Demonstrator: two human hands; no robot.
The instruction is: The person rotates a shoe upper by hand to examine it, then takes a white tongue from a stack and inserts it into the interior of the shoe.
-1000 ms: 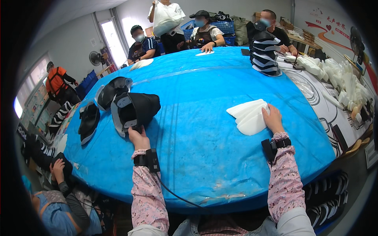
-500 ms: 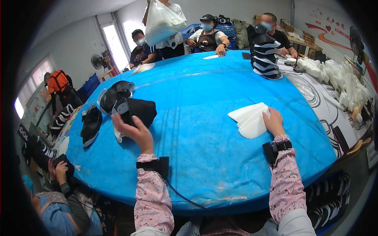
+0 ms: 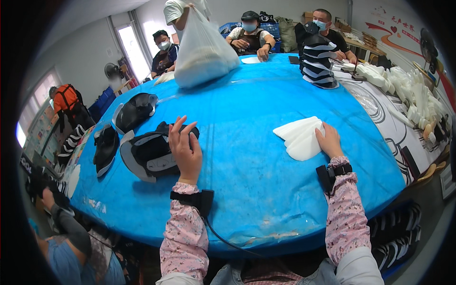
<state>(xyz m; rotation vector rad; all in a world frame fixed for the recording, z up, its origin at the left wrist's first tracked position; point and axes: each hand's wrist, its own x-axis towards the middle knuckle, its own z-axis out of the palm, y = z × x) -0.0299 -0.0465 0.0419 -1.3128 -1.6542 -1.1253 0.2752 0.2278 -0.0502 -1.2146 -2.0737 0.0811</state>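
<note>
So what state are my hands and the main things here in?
Left hand, raised, loosely open
White insole-shaped pieces, fanned out
Right hand, touching those pieces
Nearest black shoe upper, tilted, opening showing
Plastic bag, bulging, gripped at top
Stacked shoe uppers, upright
Blue table cover, creased

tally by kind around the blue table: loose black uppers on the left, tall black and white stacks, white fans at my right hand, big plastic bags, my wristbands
loose black uppers: 3
tall stack: 1, layers not counted
white fan at right hand: 1
plastic bag: 1
wristbands: 2
total: 8
</note>
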